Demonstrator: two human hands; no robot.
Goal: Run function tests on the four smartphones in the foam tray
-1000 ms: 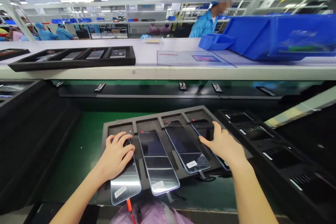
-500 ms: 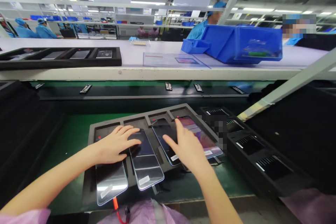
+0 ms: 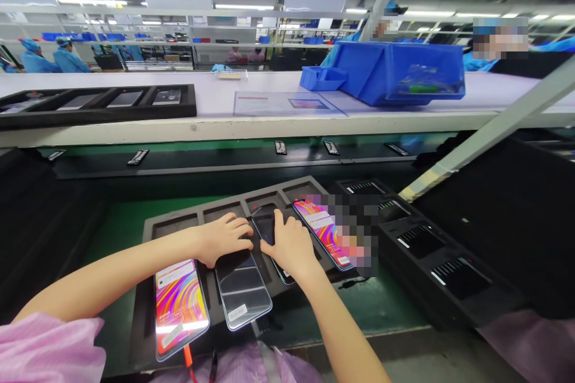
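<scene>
A dark foam tray (image 3: 146,251) lies in front of me with phones across its compartments. My left hand (image 3: 226,239) rests over the top of the second phone (image 3: 242,293), fingers spread; that screen is dark. Over the third phone (image 3: 264,226), also dark, my right hand (image 3: 290,246) has its fingers stretched out and covers much of it. The leftmost phone (image 3: 182,311) shows a bright, colourful screen, and an orange-red cable (image 3: 187,356) runs from its lower end. At the right end, another phone (image 3: 321,224) is lit, partly blurred out. Neither hand grasps anything.
Right of the tray stands another black foam tray (image 3: 417,245), beside a slanted metal post (image 3: 485,131). Behind runs a belt (image 3: 215,155) carrying several small phone parts. Above it, a white shelf (image 3: 269,125) bears a blue bin (image 3: 395,75) and a black tray (image 3: 99,108). Co-workers sit beyond.
The leftmost and rightmost phone screens have lit up brightly. My left hand has shifted right onto the second phone; my right hand has moved left, off the rightmost phone. The view has turned slightly right.
</scene>
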